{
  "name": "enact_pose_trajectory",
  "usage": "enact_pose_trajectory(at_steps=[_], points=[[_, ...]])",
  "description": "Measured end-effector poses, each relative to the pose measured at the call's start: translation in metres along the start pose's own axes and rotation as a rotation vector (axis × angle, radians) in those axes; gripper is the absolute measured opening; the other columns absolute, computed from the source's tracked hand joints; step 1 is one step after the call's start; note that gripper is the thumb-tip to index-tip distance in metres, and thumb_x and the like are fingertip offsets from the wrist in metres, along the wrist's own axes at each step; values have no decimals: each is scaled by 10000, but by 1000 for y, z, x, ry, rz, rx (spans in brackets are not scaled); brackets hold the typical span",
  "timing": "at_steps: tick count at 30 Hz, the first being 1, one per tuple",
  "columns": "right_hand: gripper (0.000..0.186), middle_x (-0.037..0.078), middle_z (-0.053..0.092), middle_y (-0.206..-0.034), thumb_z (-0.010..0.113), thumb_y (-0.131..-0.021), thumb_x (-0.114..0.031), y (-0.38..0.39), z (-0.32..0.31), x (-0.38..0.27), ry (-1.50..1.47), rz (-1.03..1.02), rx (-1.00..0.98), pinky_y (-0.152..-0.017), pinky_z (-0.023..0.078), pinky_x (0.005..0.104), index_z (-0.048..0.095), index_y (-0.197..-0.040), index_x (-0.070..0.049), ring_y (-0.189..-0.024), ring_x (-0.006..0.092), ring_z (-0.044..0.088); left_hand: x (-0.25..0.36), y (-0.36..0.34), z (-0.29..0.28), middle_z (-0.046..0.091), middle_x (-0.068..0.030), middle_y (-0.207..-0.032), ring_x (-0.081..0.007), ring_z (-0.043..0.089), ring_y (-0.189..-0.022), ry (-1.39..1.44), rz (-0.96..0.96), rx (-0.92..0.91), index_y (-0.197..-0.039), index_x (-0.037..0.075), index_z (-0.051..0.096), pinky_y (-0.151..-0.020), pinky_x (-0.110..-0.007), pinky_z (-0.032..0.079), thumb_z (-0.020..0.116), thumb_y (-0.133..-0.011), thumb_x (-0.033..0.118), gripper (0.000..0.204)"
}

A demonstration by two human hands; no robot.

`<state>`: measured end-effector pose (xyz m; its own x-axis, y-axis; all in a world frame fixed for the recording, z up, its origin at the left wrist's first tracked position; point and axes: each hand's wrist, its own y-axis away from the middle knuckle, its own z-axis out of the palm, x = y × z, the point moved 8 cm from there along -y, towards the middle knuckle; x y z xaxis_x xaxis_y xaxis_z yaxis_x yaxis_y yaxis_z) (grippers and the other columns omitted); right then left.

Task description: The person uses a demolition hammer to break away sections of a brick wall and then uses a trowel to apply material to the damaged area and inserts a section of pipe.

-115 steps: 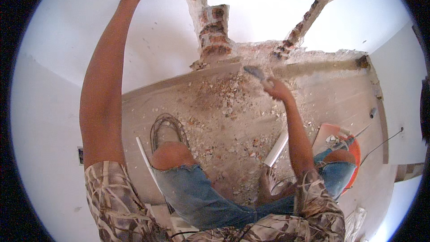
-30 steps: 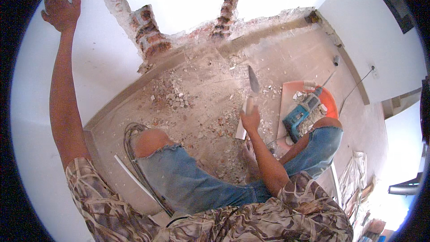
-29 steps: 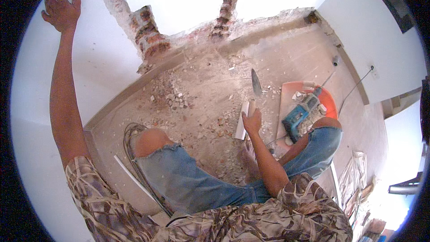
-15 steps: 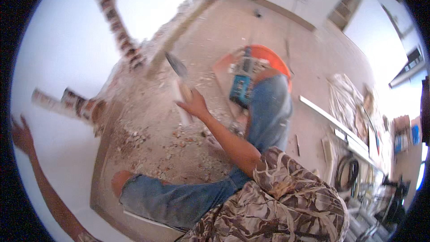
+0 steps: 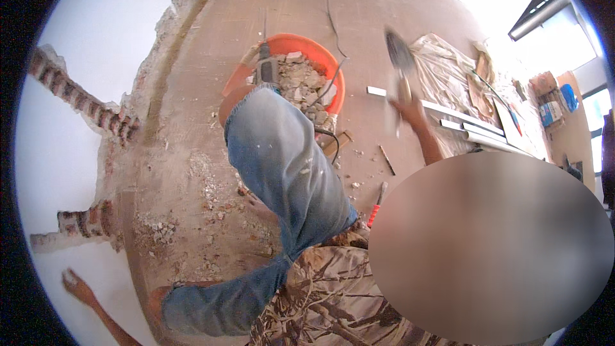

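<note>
My right hand (image 5: 412,115) is raised over the floor on the right, closed around the handle of a trowel (image 5: 400,51). The trowel is smeared by motion; its dark blade points away from me. Below and beyond it lie long white strips (image 5: 464,118) and a crumpled plastic sheet (image 5: 442,67). At the lower left my left hand (image 5: 78,287) is held by the white wall (image 5: 57,166), fingers stretched out and nothing in them. Whether it touches the wall I cannot tell.
An orange tub (image 5: 334,67) full of rubble stands beyond my bent knee, with a power tool (image 5: 267,70) at its left side. Rubble (image 5: 160,227) litters the floor by the chased wall groove (image 5: 83,93). A red-handled tool (image 5: 375,213) lies near my thigh. A blurred oval covers the lower right.
The view has swung to the right. My right hand has carried the trowel from above the rubble near the wall to beside the white strips. My left hand stays by the wall.
</note>
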<state>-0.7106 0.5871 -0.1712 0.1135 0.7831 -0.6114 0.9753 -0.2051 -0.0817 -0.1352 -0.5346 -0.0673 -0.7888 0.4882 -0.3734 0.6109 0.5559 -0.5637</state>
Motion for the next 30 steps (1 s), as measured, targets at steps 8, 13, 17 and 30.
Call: enact_pose_trajectory(at_steps=[8,13,17,30], points=[[703,91,609,-997,830,-723,-407,169,97,274,-282,802,-93,-577,538,339,521,-1250,-59,-817,200,621,210,-15,-156,555,-171,-1353,-279,504,-1294,1359,-145,-666,-1399,-5,452,-1104,-433,364,404,-1021,482,618],[740,114,601,-1084,812,-755,-371,171,96,296,-399,755,-104,-632,543,350,465,-1315,-36,-896,222,622,271,-25,-342,593,-195,-1246,-286,560,-1211,1573,127,-436,-1310,-31,504,-1074,-433,410,364,-1027,481,601],[716,164,586,-1196,762,-799,-344,183,100,320,-422,744,-120,-787,544,396,446,-1355,-21,-1035,278,610,245,-8,-439,586,-172,-1226,-273,555,-1192,1636,237,-129,-1303,0,510,-1041,-431,403,401,-1000,471,571],[597,190,534,-1306,653,-878,-241,135,107,280,-3,417,37,-961,440,432,438,-1386,-12,-1187,312,529,205,97,-601,562,-100,-1160,-231,539,-1132,2124,451,1049,-1283,100,532,-935,-426,379,520,-913,439,502]])
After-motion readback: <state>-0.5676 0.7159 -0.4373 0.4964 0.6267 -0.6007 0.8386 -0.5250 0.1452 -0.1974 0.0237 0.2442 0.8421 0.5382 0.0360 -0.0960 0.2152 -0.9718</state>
